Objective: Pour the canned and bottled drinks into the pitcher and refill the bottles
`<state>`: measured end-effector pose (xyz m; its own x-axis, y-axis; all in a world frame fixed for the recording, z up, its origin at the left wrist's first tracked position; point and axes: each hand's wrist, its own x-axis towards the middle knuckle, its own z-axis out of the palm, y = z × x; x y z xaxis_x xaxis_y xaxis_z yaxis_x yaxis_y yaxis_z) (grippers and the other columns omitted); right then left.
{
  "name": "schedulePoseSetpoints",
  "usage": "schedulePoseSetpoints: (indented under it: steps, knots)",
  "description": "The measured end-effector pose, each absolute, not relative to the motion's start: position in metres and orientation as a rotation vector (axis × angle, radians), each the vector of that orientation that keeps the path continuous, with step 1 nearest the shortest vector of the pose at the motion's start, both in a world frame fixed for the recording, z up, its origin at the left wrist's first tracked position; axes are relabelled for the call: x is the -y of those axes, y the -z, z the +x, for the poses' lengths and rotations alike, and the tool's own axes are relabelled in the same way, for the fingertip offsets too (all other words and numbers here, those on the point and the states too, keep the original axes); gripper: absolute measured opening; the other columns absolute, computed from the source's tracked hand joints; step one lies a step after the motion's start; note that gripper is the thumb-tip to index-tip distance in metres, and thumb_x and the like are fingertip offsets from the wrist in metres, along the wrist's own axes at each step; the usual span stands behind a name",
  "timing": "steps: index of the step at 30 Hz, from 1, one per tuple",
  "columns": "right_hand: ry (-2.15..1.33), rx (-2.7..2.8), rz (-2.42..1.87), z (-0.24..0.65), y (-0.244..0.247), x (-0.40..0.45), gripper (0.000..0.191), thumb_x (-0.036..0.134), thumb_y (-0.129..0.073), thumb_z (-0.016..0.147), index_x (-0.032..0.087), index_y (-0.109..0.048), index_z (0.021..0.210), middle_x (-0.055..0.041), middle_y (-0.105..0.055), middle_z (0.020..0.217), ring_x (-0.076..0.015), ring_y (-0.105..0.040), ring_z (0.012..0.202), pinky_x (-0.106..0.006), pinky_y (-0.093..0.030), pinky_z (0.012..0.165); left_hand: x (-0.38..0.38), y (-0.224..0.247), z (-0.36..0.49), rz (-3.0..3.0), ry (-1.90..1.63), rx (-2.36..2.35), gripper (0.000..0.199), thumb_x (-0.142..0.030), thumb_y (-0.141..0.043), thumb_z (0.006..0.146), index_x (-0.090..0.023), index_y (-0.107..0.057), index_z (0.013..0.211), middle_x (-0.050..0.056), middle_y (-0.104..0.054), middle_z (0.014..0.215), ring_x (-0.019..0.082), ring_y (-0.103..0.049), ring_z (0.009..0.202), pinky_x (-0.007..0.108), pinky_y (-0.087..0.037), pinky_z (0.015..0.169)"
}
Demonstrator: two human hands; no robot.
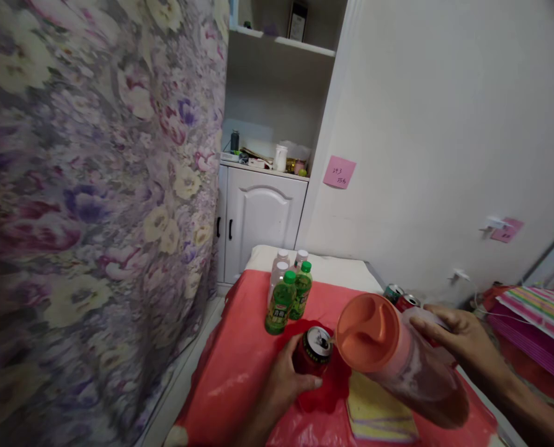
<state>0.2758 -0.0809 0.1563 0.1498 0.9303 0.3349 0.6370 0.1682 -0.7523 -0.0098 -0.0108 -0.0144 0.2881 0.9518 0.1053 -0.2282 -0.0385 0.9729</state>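
My left hand (286, 379) is wrapped round a dark red drink can (312, 355), which stands with its opened top facing up. My right hand (448, 329) grips the handle of a clear plastic pitcher (425, 385) with an orange lid (366, 332). The pitcher is tipped toward the left and has liquid inside. Its lid's spout edge is right beside the can's opening, where a thin bit of liquid seems to show. Beneath the can lies a bright red scalloped mat or tray (321, 397).
Green-capped bottles (281, 307) and white-capped clear bottles (277, 276) stand behind the can. A folded yellow cloth (379, 410) lies below the pitcher. A green can (392, 292) and a red can (406, 302) stand behind it. A floral curtain (95, 217) hangs at left.
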Motion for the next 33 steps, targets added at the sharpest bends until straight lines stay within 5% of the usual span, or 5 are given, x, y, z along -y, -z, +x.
schedulePoseSetpoints:
  steps: [33]
  knots:
    - [-0.481,1.565,-1.55,0.278,-0.158,0.079,0.049,0.061,-0.068,0.076,0.019,-0.052,0.057,0.0029,-0.039,0.058,-0.0118,-0.038,0.055,-0.024,-0.029,0.048,0.018,-0.004,-0.01,1.152,-1.089,-0.807,0.079,0.0,-0.077,0.043,-0.015,-0.063,0.12,0.012,-0.075,0.119,0.036,-0.064,0.117,0.04,-0.047,0.102]
